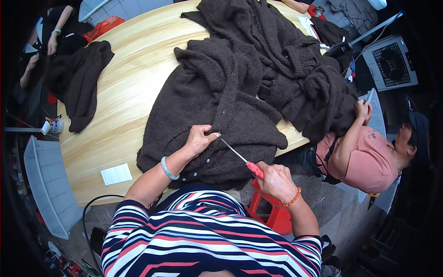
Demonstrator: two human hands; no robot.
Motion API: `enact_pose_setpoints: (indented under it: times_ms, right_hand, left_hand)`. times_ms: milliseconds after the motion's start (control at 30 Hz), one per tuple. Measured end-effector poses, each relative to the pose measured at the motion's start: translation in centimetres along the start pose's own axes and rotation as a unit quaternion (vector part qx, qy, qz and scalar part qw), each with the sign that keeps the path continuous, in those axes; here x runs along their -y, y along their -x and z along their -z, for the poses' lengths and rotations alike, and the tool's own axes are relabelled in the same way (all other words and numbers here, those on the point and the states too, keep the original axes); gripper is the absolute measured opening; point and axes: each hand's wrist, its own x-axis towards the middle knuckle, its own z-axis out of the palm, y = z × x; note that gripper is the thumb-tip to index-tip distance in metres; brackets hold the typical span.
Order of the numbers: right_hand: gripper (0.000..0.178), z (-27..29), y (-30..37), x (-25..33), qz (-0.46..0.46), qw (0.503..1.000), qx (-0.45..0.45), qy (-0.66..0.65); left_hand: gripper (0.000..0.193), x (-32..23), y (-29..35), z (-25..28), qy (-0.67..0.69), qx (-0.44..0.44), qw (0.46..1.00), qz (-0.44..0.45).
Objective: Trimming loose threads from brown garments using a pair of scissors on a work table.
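A dark brown knitted cardigan (pixel 184 108) lies spread and rumpled at the table's near edge, with several small buttons (pixel 207 160) showing along its front. My left hand (pixel 199 140) rests on the cardigan, thumb and forefinger pinched on the knit. In my right hand (pixel 278 182) is a red-handled tool (pixel 254 169) with a long, thin metal shaft. Its shaft points up and left, and the tip meets the knit beside my left thumb. What the tip's end looks like is too small to tell.
The curved wooden table (pixel 134 87) carries more dark knitwear (pixel 272 41) and a white paper slip (pixel 116 174). A co-worker in pink (pixel 369 159) handles knitwear at the right; another person's hands (pixel 52 45) are far left. A red stool (pixel 270 210) and a plastic bin (pixel 50 184) stand below.
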Motion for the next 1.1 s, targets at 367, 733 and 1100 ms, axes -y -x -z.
enact_pose_setpoints:
  times_ms: [367, 733, 1100]
  right_hand:
    - [0.016, 0.5, -0.3, -0.4, 0.001, 0.999, 0.015, -0.041]
    - [0.024, 0.2, -1.0, -1.0, -0.012, 0.995, -0.034, -0.095]
    - [0.017, 0.3, -3.3, -2.2, -0.059, 0.997, -0.031, -0.039]
  left_hand:
    - [0.019, -3.4, 0.4, 0.2, 0.027, 0.007, 0.997, 0.073]
    - [0.022, -1.2, -6.4, 0.8, 0.256, 0.006, 0.960, 0.115]
    - [0.013, 0.1, -5.5, -1.6, 0.193, -0.025, 0.981, 0.012]
